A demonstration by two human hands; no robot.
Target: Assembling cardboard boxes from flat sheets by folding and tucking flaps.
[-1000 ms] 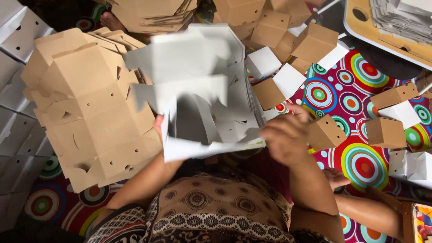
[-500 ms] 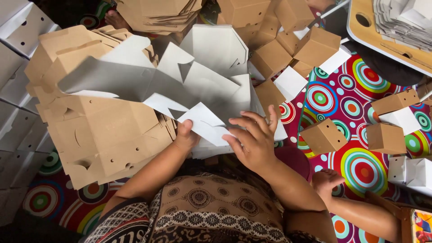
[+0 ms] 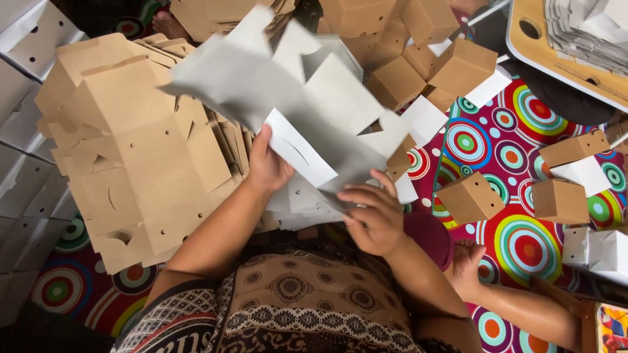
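Where half a second ago it lay lower, the white die-cut box blank (image 3: 307,104) is now raised (blurred) beside the brown blank stack (image 3: 131,163), pinched by left-hand fingers (image 3: 261,147); right-hand fingers (image 3: 373,196) curl under its edge.

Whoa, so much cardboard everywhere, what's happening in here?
A seated person holds a flat white die-cut cardboard sheet up in both hands: the left hand grips its lower edge and the right hand holds it from below. A stack of flat brown cardboard blanks lies to the left. Folded brown cardboard boxes sit scattered on the colourful circle-patterned mat. Another person's hand rests nearby.
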